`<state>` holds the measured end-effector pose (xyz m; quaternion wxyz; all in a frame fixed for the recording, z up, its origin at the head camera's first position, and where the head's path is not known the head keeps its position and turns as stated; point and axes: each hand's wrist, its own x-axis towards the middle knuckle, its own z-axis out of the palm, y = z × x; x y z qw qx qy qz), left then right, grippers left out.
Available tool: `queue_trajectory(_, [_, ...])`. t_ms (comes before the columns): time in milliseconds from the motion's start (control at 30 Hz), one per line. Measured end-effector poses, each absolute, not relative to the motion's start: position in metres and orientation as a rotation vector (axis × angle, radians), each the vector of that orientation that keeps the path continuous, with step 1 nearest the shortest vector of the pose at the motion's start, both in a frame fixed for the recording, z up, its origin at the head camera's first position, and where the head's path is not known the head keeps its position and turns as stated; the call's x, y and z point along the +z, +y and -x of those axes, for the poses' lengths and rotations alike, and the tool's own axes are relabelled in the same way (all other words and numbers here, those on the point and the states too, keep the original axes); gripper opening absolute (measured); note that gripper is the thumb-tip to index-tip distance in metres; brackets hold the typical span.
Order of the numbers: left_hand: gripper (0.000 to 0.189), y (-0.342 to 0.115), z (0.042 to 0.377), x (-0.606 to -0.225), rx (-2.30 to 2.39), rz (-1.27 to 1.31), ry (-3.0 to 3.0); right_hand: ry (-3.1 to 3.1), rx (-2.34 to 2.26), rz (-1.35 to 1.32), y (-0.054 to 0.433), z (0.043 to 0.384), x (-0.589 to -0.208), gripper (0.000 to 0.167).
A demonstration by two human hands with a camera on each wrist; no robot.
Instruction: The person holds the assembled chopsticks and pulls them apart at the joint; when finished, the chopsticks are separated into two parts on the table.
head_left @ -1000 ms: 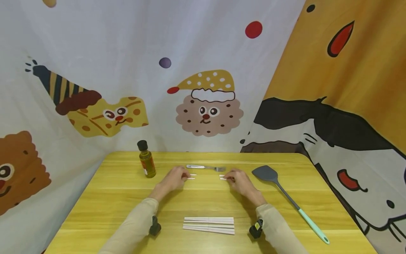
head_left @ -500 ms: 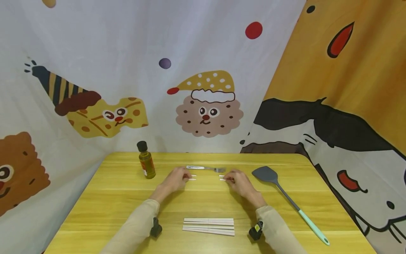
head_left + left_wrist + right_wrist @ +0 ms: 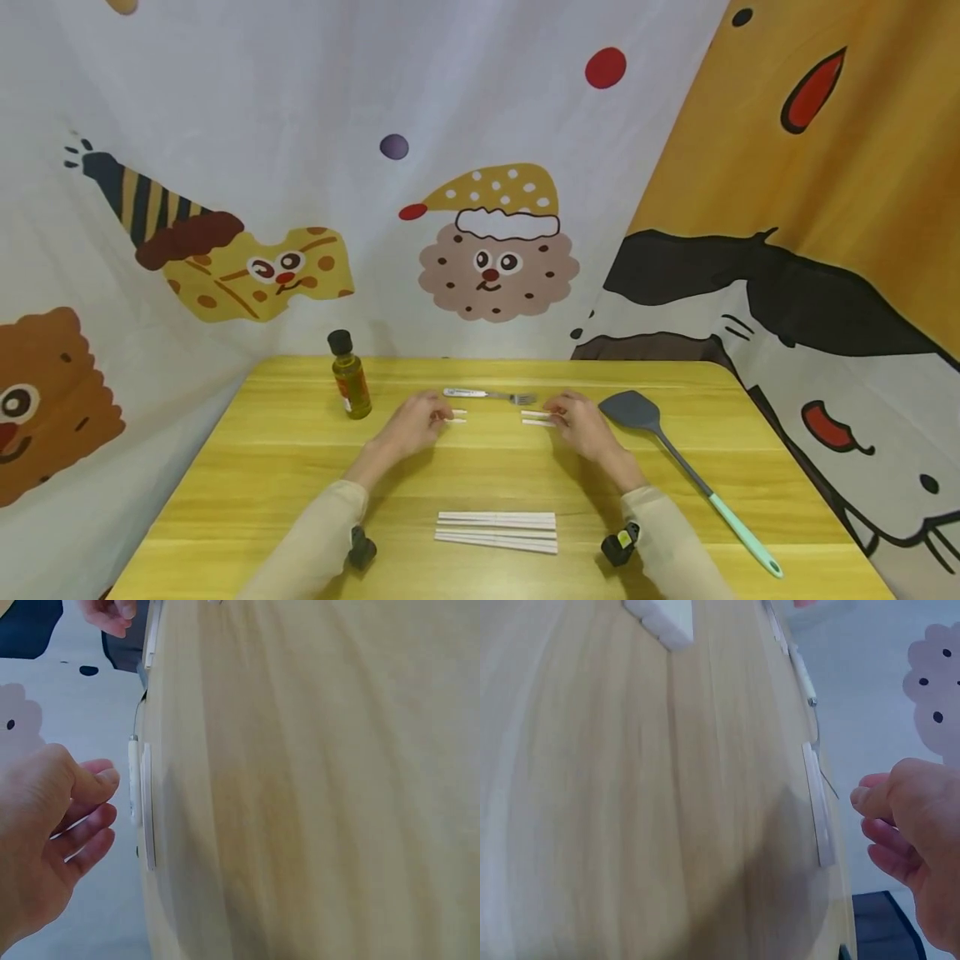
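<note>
My left hand [image 3: 416, 419] is over a pair of short white sticks [image 3: 459, 421] at the far side of the table. In the left wrist view its thumb and fingers are loosely curled beside a white stick [image 3: 148, 810] lying on the wood, with nothing between them. On the right, my right hand [image 3: 581, 422] hovers at the outer ends of a second pair of white sticks [image 3: 536, 422]. The right wrist view has that hand's loosely bent fingers apart from the white stick [image 3: 819, 806] on the table. A white-handled fork [image 3: 467, 392] lies just behind both pairs.
Several long white sticks [image 3: 495, 533] lie side by side near the front. A dark-capped bottle of yellowish liquid [image 3: 352, 387] stands at the back left. A grey spatula [image 3: 630, 410] with a mint handle slants along the right. A printed curtain [image 3: 487, 100] hangs behind the table.
My right hand has shifted right, away from the white sticks, so more of their length shows. The left hand stays almost in place. The head view has shifted slightly.
</note>
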<state>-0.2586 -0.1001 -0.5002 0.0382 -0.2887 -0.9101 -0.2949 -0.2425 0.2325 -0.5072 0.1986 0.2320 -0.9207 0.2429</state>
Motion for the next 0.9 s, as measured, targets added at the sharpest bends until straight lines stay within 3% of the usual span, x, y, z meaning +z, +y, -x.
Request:
queue_trajectory(567, [0.017, -0.122, 0.232, -0.498, -0.899, 0.828, -2.79, -2.725, 0.725, -0.62, 0.249, 0.241, -0.52, 0.013])
queue_trajectory(900, [0.016, -0.122, 0.197, -0.482, -0.835, 0.982, -2.812, -2.585, 0.666, -0.715, 0.244, 0.226, -0.502, 0.02])
